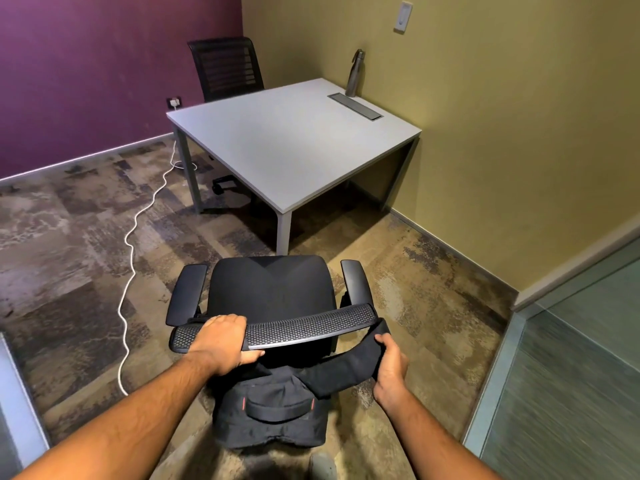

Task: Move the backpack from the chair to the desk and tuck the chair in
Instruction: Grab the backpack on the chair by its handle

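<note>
A black office chair stands in front of me with its seat facing the grey desk. A black backpack hangs behind the chair's backrest, low and close to me, with one strap running up to the right end of the backrest top. My left hand grips the mesh top edge of the backrest. My right hand is closed around the backpack strap beside the backrest's right end. The chair's seat is bare.
A second black chair sits tucked at the desk's far side. A metal bottle stands on the desk near the wall. A white cable snakes over the carpet to the left. A glass partition is at right.
</note>
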`<state>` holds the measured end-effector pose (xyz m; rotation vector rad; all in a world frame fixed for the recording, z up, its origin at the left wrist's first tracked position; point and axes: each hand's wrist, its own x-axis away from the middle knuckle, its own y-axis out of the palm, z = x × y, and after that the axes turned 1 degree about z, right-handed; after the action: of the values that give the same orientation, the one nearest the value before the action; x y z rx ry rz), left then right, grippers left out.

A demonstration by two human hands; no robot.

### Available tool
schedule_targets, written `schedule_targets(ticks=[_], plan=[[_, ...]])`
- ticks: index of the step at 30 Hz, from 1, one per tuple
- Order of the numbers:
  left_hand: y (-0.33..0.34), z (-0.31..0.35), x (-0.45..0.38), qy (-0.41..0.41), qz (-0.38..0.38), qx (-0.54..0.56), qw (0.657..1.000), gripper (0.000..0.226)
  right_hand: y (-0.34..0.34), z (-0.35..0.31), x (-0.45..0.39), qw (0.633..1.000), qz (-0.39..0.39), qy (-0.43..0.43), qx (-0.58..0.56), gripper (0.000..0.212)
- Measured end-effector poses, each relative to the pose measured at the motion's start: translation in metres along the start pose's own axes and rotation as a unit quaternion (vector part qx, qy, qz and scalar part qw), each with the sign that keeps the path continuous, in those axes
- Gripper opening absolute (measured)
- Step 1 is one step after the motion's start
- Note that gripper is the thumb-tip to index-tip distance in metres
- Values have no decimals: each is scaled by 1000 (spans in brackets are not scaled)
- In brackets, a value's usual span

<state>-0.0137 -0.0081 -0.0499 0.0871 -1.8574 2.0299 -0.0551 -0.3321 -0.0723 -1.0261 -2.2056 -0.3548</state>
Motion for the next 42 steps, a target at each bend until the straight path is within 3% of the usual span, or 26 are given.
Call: schedule_targets(ticks=[5, 10, 12, 14, 17, 21, 24, 28, 32, 36, 42], plan=[[1, 0, 0, 3, 3, -3, 1000, 71, 0, 9, -5, 999, 10, 36, -21, 11], [2, -1, 0, 5, 5, -9, 1000, 71, 7, 10, -8, 996, -58, 46, 42, 5], [3, -1, 0, 7, 8, -11, 1000, 71, 10, 13, -10, 990, -64, 17, 123, 10], [3, -1, 1, 7, 9, -13, 1000, 71, 14, 22, -11, 954, -39, -43, 293, 17], [2, 0, 1, 7, 8, -11, 1000, 72, 22, 37, 1, 843, -32, -131, 520, 41], [2, -1, 1, 8, 5, -7, 1000, 71, 44, 59, 24, 741, -173, -266, 592, 26], [1, -1, 0, 5, 2, -4, 1000, 71, 64, 76, 37, 685, -280, -259, 621, 24], [2, 0, 0, 4, 8, 3, 1000, 69, 79, 93, 41, 597, -352, -243, 679, 43], [5, 0, 0, 0, 10, 10, 1000, 71, 84, 98, 41, 556, -360, -288, 692, 51], [5, -1, -1, 0, 17, 16, 1000, 71, 79, 107, 45, 520, -374, -337, 690, 40], [8, -1, 0, -1, 22, 15, 1000, 73, 69, 124, 51, 501, -401, -253, 724, 47]])
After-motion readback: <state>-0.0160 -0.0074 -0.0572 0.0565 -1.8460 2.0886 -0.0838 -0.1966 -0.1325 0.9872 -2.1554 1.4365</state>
